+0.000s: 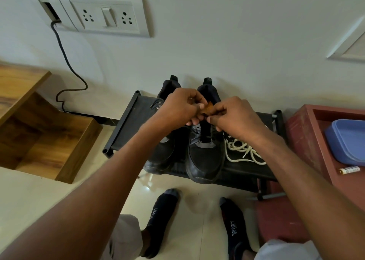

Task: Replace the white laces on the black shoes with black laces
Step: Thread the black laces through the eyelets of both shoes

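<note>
**A:** Where do the shoes sit, taking the rack (126, 121) as the landmark?

**B:** Two black shoes stand side by side on its top, heels toward the wall, toes toward the person. The left shoe (161, 153) is partly behind the forearm; the right shoe (205, 157) shows its open tongue channel, with no white lace in the eyelets I can see.

**A:** And the white laces?

**B:** A loose tangle of white laces (243, 151) lies on the rack just beside the right shoe, on its outer side. I cannot count whether it is one lace or two.

**A:** The hands?

**B:** Both are raised above the right shoe's collar, nearly touching each other. The left hand (182, 107) pinches a small orange-brown piece (208, 109), perhaps a tag or wrapper. The right hand (235, 117) has its fingertips closed at the same spot, on that piece or on a dark strand; I cannot tell which.

**A:** A black lace?

**B:** I judge so, but it is too small to be sure. Another dark lace end (156, 102) shows over the left shoe.

**A:** What does the next move turn on?

**B:** The right shoe lies directly below the hands, its long axis running from wall to person, so lacing would start downward at the eyelets nearest the toe. Both hands are about equally near.
</note>
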Tool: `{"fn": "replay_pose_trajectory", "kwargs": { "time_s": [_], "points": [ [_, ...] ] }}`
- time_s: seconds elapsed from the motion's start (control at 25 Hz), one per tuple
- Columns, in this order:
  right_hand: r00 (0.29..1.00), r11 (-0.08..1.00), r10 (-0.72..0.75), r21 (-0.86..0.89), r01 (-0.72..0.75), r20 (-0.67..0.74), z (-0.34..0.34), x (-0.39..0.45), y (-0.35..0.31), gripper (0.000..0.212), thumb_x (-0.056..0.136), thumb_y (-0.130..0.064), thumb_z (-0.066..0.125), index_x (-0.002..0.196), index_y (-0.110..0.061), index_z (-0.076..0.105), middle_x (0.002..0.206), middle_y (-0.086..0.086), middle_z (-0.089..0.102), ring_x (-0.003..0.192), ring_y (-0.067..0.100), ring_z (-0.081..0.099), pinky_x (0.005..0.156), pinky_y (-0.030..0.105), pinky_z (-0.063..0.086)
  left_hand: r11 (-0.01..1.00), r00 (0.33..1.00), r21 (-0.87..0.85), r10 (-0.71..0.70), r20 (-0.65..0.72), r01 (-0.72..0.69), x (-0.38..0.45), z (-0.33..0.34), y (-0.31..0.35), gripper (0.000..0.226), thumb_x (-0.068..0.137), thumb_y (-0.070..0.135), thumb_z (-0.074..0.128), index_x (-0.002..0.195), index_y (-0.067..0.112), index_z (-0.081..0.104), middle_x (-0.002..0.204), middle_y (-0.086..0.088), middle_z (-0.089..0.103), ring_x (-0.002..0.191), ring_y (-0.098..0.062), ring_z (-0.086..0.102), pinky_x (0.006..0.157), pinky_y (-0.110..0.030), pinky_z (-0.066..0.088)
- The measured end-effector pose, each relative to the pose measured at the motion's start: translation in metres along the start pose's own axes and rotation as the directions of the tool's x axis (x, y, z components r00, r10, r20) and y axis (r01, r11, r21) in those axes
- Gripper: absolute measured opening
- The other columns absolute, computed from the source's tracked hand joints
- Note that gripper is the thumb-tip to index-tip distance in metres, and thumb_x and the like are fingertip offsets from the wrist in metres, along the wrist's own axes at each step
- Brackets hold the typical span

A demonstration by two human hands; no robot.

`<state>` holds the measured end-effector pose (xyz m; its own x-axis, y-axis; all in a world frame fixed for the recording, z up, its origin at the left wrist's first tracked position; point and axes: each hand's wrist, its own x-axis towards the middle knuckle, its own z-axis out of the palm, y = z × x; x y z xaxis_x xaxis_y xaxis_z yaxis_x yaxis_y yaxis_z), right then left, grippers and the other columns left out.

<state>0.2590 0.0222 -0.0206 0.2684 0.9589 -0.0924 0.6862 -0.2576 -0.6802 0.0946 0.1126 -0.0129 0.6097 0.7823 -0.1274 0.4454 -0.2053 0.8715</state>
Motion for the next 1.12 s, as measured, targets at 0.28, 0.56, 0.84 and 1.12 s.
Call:
{"fn": "replay_pose_trajectory", "kwargs": {
  "time_s": [0.28,0.56,0.84,1.12],
  "points": [
    [0.996,0.966,0.047,-0.259,-0.026,0.072,0.007,-0.004,-0.001,0.009,0.09,-0.031,0.079,0.094,-0.038,0.082,0.076,-0.022,0.065,0.073,0.004,0.062,0.061,0.024,0.047,0.836,0.964,0.515,0.062,0.257,-0.191,-0.009,-0.003,-0.009,0.041,0.093,0.006,0.069,0.123,0.034,0.073,0.071,0.017,0.055,0.071,-0.009,0.056,0.064,-0.023,0.038],
    [0.997,0.954,0.072,-0.288,-0.08,-0.038,0.025,-0.004,-0.001,0.012,0.093,-0.032,0.075,0.1,-0.038,0.082,0.091,-0.011,0.075,0.076,0.013,0.067,0.072,0.036,0.063,0.846,0.97,0.49,0.122,0.208,-0.211,-0.01,-0.002,-0.012,0.038,0.094,0.006,0.07,0.124,0.029,0.073,0.072,0.023,0.046,0.067,0.001,0.048,0.059,-0.012,0.031],
    [0.976,0.973,0.218,-0.075,-0.22,-0.024,0.041,-0.003,0.002,0.011,0.094,-0.031,0.075,0.1,-0.038,0.08,0.101,-0.008,0.075,0.089,0.015,0.069,0.077,0.035,0.06,0.867,0.98,0.477,0.061,0.192,-0.147,-0.007,-0.005,-0.015,0.044,0.091,-0.005,0.058,0.113,0.031,0.071,0.075,0.015,0.054,0.07,-0.011,0.056,0.056,-0.02,0.035],
    [0.969,0.974,0.224,-0.009,-0.226,-0.103,0.053,-0.011,-0.002,0.018,0.097,-0.036,0.07,0.113,-0.04,0.077,0.108,-0.008,0.075,0.093,0.019,0.071,0.081,0.043,0.062,0.905,0.992,0.423,-0.004,0.124,-0.049,0.0,-0.006,-0.028,0.04,0.089,0.002,0.064,0.118,0.02,0.044,0.09,-0.009,0.069,0.079,-0.027,0.067,0.071,-0.052,0.059]
  ]
}}
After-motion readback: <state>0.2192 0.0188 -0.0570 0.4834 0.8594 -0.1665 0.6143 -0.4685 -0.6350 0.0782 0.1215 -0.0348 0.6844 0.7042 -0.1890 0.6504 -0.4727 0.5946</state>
